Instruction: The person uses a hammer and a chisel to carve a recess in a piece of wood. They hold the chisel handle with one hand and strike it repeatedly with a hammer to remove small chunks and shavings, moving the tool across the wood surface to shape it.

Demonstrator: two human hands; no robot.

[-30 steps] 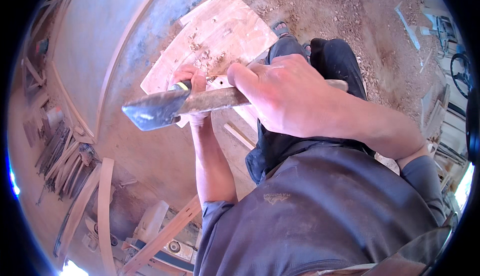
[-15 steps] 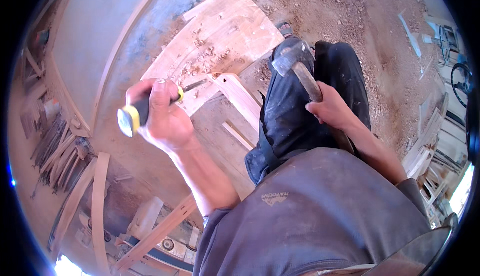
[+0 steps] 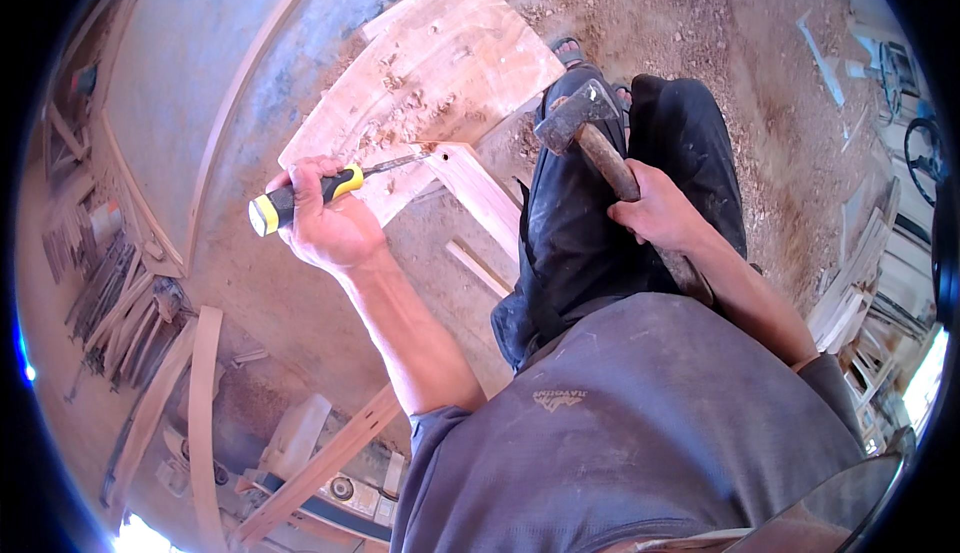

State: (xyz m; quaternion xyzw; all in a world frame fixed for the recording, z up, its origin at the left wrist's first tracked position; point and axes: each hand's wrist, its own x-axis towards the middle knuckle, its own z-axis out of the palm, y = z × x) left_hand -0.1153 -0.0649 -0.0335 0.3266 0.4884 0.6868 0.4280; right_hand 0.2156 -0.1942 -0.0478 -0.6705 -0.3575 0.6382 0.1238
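Note:
My left hand (image 3: 338, 231) is closed around the yellow-and-black handle of a chisel (image 3: 345, 182). Its metal blade points right, and the tip is at the end of a pale wooden piece (image 3: 482, 196) with a small dark hole; whether it touches cannot be told. That piece lies at the near edge of a wide wooden board (image 3: 465, 58) strewn with shavings. Over my thighs, my right hand (image 3: 660, 209) grips the wooden handle of a hammer (image 3: 578, 117), its worn metal head raised and apart from the chisel.
A short wood strip (image 3: 478, 269) lies on the floor below the board. Long curved timbers (image 3: 205, 418) and a pile of offcuts (image 3: 125, 303) are at the left. Wood chips cover the ground (image 3: 690, 23) beyond my feet. More lumber (image 3: 855, 273) is stacked at the right.
The chisel has levelled out and moved right, bringing its tip to the end of the wooden piece. The hammer head has shifted slightly left, turning a little.

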